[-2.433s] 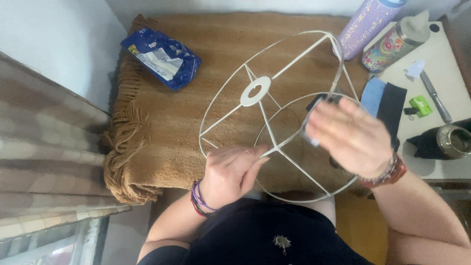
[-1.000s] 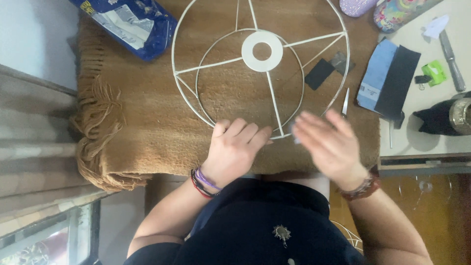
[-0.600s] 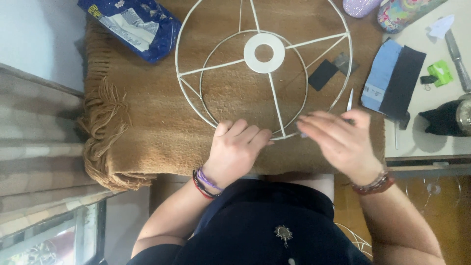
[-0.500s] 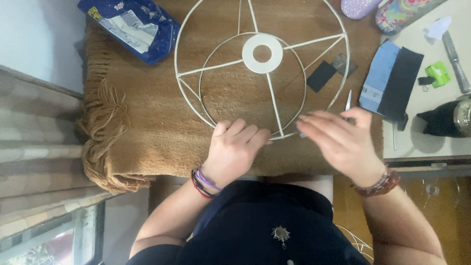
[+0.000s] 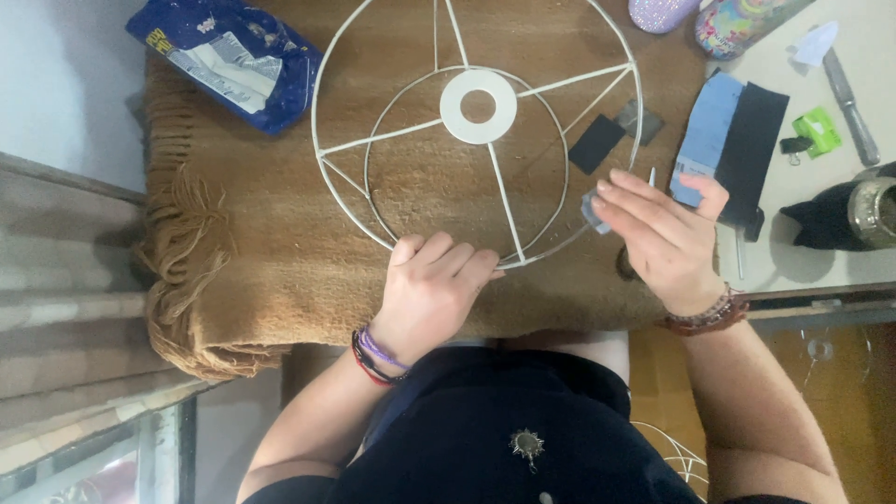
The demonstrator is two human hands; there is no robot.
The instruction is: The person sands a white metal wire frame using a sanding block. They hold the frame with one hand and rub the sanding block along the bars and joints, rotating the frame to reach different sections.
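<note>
Lay flat near front edge of brown blanket [image 5: 280, 271]: white wire lampshade frame [image 5: 478, 105], axis upward. Left hand [image 5: 431, 291] curled on rim; right hand [image 5: 665, 241] pinching perhaps a small grey piece [image 5: 592, 209].

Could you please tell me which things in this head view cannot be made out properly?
- Small pale piece at the right hand: mostly hidden by fingers, kind unclear.
- White wire frame: top cut by the picture edge; near rim covered by the left hand.
- Two bottles: cut by the top edge.
- Dark object: cut by the right edge.
</note>
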